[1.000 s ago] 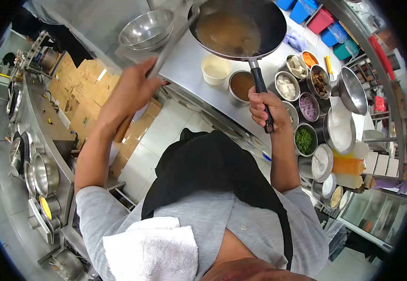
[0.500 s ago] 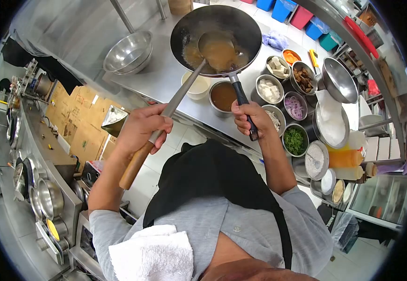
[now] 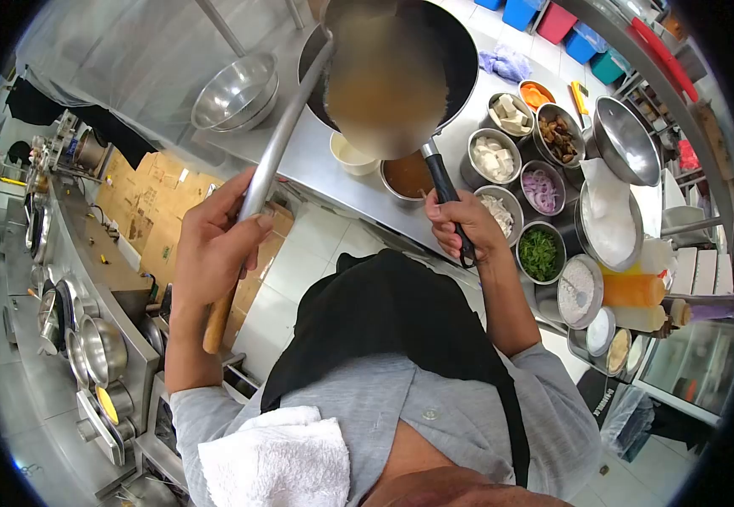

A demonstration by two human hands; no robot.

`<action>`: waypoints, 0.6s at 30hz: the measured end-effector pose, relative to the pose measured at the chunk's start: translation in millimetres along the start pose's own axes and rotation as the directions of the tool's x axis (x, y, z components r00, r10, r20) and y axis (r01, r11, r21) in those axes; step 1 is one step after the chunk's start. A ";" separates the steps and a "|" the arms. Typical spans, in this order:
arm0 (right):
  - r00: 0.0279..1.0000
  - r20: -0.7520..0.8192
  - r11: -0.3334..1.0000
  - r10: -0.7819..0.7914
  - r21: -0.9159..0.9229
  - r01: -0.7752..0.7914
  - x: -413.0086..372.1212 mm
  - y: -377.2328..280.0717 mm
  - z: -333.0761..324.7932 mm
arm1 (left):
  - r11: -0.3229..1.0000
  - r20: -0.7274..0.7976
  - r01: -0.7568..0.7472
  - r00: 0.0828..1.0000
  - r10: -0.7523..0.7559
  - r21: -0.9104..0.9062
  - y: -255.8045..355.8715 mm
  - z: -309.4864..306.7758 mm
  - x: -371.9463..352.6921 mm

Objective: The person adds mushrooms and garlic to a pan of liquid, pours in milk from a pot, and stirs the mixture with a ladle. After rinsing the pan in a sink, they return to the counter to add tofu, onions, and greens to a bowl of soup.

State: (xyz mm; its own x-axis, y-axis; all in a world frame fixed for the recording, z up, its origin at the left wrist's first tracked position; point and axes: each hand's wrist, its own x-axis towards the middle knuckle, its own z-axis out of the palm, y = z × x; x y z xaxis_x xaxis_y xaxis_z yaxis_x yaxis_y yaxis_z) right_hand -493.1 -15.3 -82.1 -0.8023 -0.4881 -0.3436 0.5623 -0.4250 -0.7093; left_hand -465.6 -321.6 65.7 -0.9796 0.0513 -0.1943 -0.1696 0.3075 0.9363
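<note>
My left hand (image 3: 219,241) is closed around the long metal shaft of a ladle (image 3: 278,139), whose wooden end sticks out below the wrist. The ladle's head reaches the far left of a dark wok (image 3: 462,63). A brown blur covers the wok's middle, so its contents and the ladle's bowl cannot be made out. My right hand (image 3: 467,224) grips the wok's black handle. Just under the wok's near edge are a steel pot of brown liquid (image 3: 407,177) and a pale bowl (image 3: 351,155).
To the right stand several steel cups, including chopped greens (image 3: 540,253), sliced red onion (image 3: 542,189) and white cubes (image 3: 494,158). An empty steel bowl (image 3: 625,139) tilts behind them. Stacked steel bowls (image 3: 233,93) sit on the counter (image 3: 299,165) at left.
The ladle has moved up and left, its handle steeper, and my left hand has shifted left. The ladle's bowl and liquid, visible before, are now blurred. My right hand keeps its grip.
</note>
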 end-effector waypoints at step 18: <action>0.989 -0.149 0.988 0.013 -0.149 -0.035 25.9 -8.7 1.9 | 0.481 0.564 0.523 0.823 -0.068 -0.704 -76.7 -5.4 33.6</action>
State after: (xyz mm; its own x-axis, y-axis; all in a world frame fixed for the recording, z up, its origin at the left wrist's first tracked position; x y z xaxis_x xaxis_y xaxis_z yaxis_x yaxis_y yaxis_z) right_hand -518.4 -25.6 -83.7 -0.8160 -0.3741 -0.4407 0.5542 -0.2895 -0.7804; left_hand -486.1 -348.6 -11.1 -0.7336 0.5575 -0.3887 -0.6694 -0.4941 0.5547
